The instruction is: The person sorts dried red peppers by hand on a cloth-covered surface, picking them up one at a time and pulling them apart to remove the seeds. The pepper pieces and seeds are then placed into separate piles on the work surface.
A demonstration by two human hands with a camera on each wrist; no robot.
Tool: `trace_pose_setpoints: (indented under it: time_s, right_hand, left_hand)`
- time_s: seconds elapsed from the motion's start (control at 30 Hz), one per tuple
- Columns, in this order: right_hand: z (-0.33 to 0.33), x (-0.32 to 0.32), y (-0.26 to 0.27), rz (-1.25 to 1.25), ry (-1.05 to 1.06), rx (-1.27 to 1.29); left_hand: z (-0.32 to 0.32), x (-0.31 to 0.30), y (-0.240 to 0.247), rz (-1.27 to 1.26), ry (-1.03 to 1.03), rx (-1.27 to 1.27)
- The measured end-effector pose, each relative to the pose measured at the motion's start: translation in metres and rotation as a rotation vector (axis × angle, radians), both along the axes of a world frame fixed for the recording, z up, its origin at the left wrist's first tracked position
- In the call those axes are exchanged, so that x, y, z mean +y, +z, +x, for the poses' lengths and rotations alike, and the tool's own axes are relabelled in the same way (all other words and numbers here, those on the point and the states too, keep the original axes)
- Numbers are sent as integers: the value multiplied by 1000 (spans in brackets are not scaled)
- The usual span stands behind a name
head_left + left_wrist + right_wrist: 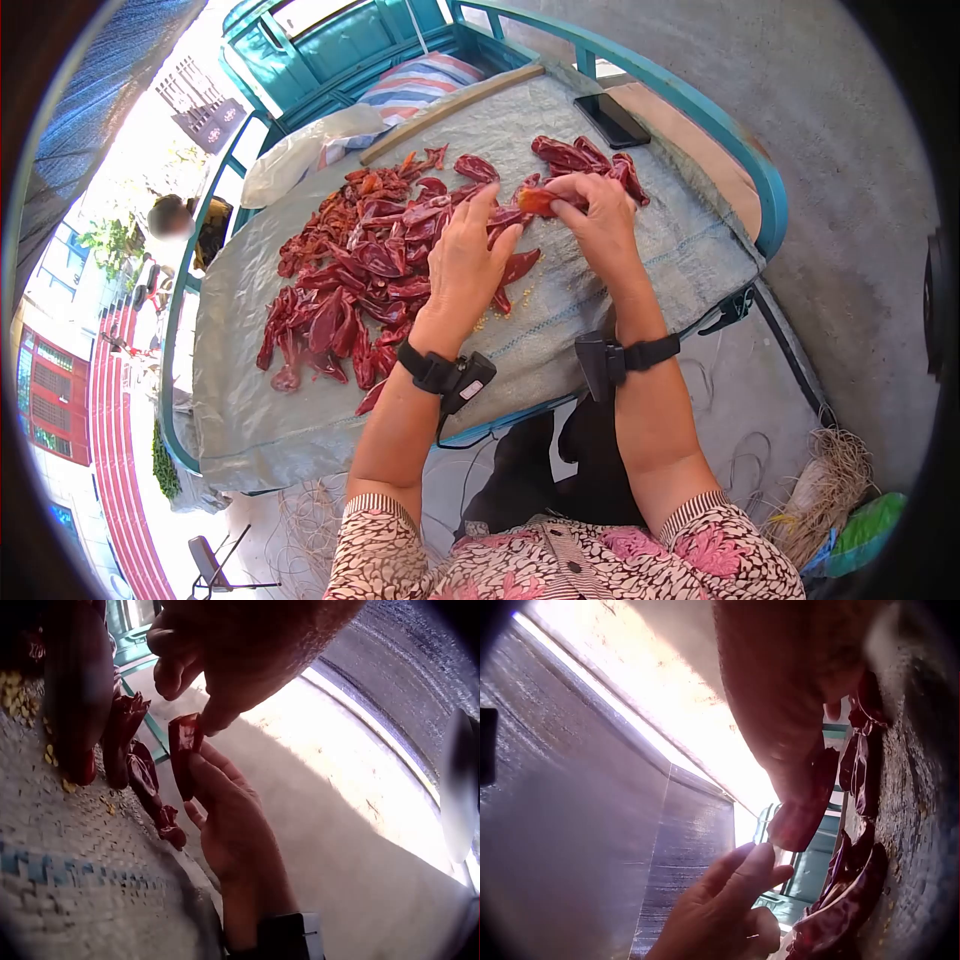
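Observation:
In the head view my right hand (600, 215) pinches a red chili pepper (538, 202) between thumb and fingers, above the sheet. My left hand (465, 255) is just left of that pepper, its fingers loosely bent and a small gap between it and the pepper. The left wrist view has the pepper (184, 750) upright in the right hand (236, 817), with the left hand (255, 652) over its top end. Seen from the right wrist, the left hand's (731, 900) fingertips come right up to the pepper's (806, 814) end.
A heap of dark red chili peppers (375, 260) covers the sheet's (260, 420) middle, orange-red pieces (330, 225) behind it. Several whole peppers (575, 155) and a phone (612, 120) lie beyond the right hand. Yellow seeds (19, 697) are scattered. A teal rail (690, 95) borders the cart bed.

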State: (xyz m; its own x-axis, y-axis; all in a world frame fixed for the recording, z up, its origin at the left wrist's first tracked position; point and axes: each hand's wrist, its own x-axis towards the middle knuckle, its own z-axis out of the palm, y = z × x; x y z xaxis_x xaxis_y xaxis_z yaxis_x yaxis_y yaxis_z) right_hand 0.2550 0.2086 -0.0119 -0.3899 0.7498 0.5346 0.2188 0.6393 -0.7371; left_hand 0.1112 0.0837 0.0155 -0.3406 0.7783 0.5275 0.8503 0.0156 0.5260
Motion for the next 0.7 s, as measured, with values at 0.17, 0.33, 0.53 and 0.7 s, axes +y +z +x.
trace_pose_setpoints:
  time_s: [0.17, 0.33, 0.53, 0.7]
  right_hand:
    - [-10, -8, 2, -18, 210, 47]
    - [-11, -1, -12, 252, -291, -201]
    - [-6, -1, -13, 273, -348, -463]
    - [-5, -2, -10, 220, -363, -507]
  left_hand:
    - [-2, 1, 0, 69, -92, -134]
    - [-6, -3, -3, -70, 75, -51]
    - [-15, -6, -18, -61, -13, 213]
    - [-11, -10, -15, -86, 24, 112]
